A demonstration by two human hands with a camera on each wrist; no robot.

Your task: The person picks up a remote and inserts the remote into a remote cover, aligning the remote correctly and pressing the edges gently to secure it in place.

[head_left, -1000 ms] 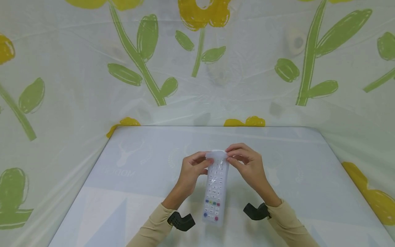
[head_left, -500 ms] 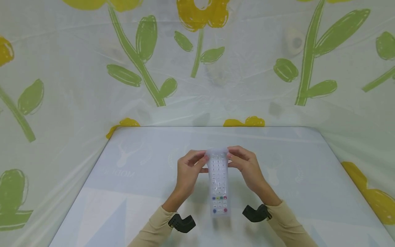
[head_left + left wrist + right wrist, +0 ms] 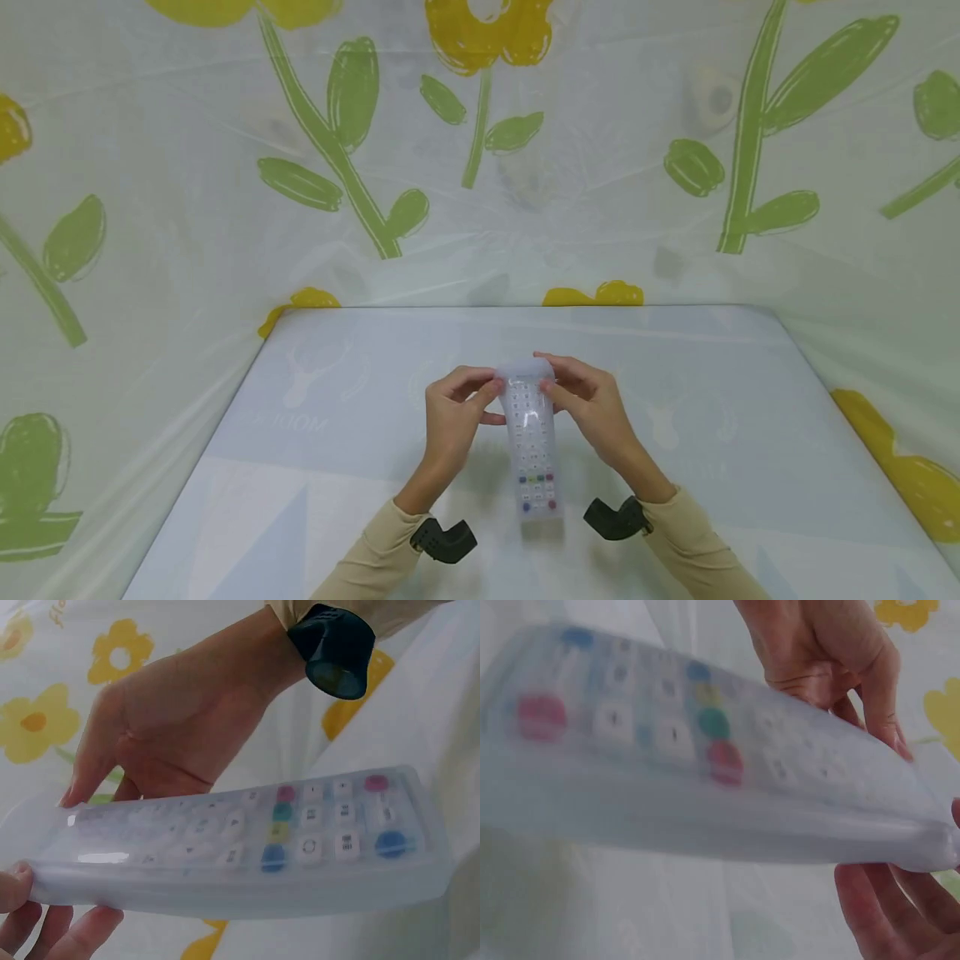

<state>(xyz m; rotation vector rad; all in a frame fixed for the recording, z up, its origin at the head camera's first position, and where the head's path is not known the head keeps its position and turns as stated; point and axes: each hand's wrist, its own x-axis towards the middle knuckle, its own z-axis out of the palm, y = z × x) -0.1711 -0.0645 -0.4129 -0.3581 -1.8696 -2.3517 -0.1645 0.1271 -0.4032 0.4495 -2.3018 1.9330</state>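
A white remote control (image 3: 531,450) with coloured buttons sits inside a translucent silicone cover (image 3: 300,889). Both hands hold it up over the table by its far end, the near end pointing toward the person. My left hand (image 3: 455,412) pinches the far left corner, thumb on top and fingers beneath. On the far right corner, my right hand (image 3: 596,408) pinches in the same way. In the left wrist view, the cover wraps the sides of the remote, and its far end reaches past the rows of buttons. The right wrist view shows the right fingers (image 3: 885,907) under the edge.
A pale, printed table (image 3: 360,350) lies under the hands. Behind it hangs a white curtain (image 3: 600,167) with yellow flowers and green leaves. A black camera mount (image 3: 444,542) is on the left wrist, another mount (image 3: 617,518) on the right.
The covered remote has swung from a slant to nearly straight, its near end moving right and slightly away. The left hand has shifted a little left. The right thumb has moved onto the cover's top face.
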